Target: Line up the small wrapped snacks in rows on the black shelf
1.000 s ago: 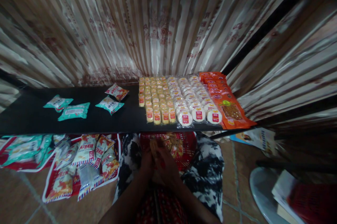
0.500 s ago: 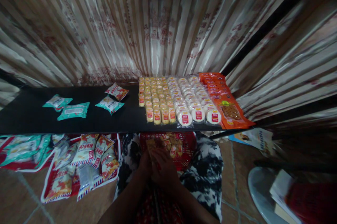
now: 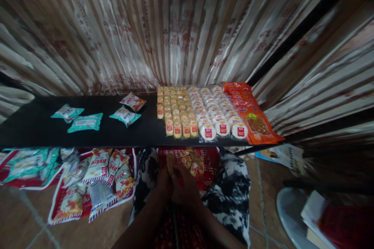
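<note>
My left hand (image 3: 164, 181) and my right hand (image 3: 183, 184) are together over my lap, in front of the shelf's near edge. Between them a few small yellow wrapped snack cakes (image 3: 170, 162) stand up in a row; dim light blurs the details. Both hands appear closed around these cakes. Just beyond, a red basket (image 3: 209, 177) rests between my knees, with loose yellow packets (image 3: 193, 161) inside. On the black shelf (image 3: 143, 134), rows of the same yellow packets (image 3: 177, 112) stand beside rows of round white wrapped crackers (image 3: 208, 133).
Orange snack bags (image 3: 257, 124) overlap at the shelf's right. Teal packets (image 3: 85, 122) and a red-and-white packet (image 3: 133, 102) lie at its left. Below, a red basket of chip bags (image 3: 97, 167) sits beside teal bags (image 3: 27, 165). A grey stool (image 3: 284, 210) stands at right.
The camera view has shifted slightly. My right hand has drawn back a little, and the held yellow cakes now show more upright between my hands. The items on the shelf have stayed put.
</note>
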{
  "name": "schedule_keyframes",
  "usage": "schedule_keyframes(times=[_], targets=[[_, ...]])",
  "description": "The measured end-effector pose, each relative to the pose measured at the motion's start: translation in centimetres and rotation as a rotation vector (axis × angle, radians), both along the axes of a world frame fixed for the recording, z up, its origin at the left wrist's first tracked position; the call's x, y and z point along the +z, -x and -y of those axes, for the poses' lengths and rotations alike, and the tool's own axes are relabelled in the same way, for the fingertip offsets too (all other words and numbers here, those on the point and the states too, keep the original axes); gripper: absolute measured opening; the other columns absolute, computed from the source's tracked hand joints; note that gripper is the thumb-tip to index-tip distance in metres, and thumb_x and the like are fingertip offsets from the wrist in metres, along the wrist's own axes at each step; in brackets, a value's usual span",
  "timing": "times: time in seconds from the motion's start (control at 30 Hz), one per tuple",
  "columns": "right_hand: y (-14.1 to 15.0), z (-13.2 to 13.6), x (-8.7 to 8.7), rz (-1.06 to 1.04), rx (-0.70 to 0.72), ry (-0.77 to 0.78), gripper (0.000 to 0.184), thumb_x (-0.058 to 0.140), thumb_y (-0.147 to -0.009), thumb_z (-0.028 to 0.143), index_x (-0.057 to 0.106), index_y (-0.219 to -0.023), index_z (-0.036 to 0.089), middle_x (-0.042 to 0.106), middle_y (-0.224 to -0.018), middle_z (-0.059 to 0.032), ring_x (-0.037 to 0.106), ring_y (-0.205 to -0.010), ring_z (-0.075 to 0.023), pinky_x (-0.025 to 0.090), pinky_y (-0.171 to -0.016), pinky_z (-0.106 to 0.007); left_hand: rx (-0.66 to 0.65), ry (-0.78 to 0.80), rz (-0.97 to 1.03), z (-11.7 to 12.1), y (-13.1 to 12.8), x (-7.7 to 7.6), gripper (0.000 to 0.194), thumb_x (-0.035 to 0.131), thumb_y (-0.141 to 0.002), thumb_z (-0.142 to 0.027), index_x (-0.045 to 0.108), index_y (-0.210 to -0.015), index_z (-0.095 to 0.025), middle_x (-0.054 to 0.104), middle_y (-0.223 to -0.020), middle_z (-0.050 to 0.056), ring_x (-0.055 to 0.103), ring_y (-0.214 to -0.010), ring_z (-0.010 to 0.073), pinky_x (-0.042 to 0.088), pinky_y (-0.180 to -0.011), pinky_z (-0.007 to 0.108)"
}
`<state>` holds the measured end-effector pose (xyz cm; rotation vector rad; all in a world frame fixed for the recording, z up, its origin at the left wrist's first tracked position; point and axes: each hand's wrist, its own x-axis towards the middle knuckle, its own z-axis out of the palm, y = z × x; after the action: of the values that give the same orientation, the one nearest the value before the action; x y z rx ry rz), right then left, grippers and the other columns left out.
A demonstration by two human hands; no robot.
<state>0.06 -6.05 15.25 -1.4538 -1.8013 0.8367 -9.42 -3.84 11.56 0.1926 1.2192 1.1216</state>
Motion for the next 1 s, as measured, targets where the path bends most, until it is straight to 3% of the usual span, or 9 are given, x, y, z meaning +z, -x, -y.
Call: schedule_keyframes(times=[0.1,0.3,0.47,0.73,1.0], targets=[[0.2,-0.4,0.4,-0.051,-0.046,0.075,0.028,0.048,-0.084,0.030,0.059,-0.107,0.019,0.065,-0.106,-0.0091,0.062,-0.096,-0.0205,0.051,-0.086,-0.037,-0.029,0.068,-0.117,0.1,0.4,0.8,0.021,0.054,-0.076,-0.033,0.064,-0.073,-0.014,0.065,-0.069,0.006,0.063,-0.070,0.0190,0.050,-0.072,0.032],[0.4,-0.8,0.7,-0.137,-0.096,0.139,0.030,0.052,-0.079,0.033,0.059,-0.105,0.018,0.067,-0.104,-0.0097,0.064,-0.093,-0.0215,0.053,-0.084,-0.036,-0.157,-0.057,-0.451,0.2,1.2,2.0,0.023,0.045,-0.078,-0.018,0.067,-0.085,-0.016,0.069,-0.099,0.011,0.063,-0.094,0.0209,0.047,-0.087,0.030],[0.1,-0.8,0.5,-0.193,-0.126,0.169,0.030,0.051,-0.081,0.035,0.059,-0.105,0.018,0.068,-0.101,-0.0090,0.066,-0.086,-0.0205,0.054,-0.080,-0.036,-0.091,0.010,-0.426,0.2,0.8,2.5,0.029,0.038,-0.084,-0.023,0.060,-0.100,-0.014,0.065,-0.110,0.013,0.063,-0.097,0.0181,0.048,-0.085,0.028],[-0.4,-1.4,0.2,-0.137,-0.112,0.069,0.025,0.050,-0.082,0.032,0.063,-0.101,0.021,0.068,-0.100,-0.0081,0.065,-0.088,-0.0200,0.054,-0.078,-0.035,0.046,-0.003,-0.452,0.3,1.0,3.2,0.026,0.045,-0.082,-0.025,0.058,-0.103,-0.016,0.064,-0.109,0.012,0.063,-0.096,0.0201,0.050,-0.083,0.031],[0.0,-2.1,0.0,-0.059,-0.083,0.024,0.023,0.049,-0.084,0.027,0.064,-0.101,0.023,0.067,-0.099,-0.0060,0.063,-0.090,-0.0202,0.052,-0.081,-0.035,0.092,-0.079,-0.472,0.3,1.5,4.3,0.020,0.049,-0.080,-0.026,0.059,-0.097,-0.021,0.066,-0.105,0.007,0.062,-0.096,0.0210,0.049,-0.085,0.033]])
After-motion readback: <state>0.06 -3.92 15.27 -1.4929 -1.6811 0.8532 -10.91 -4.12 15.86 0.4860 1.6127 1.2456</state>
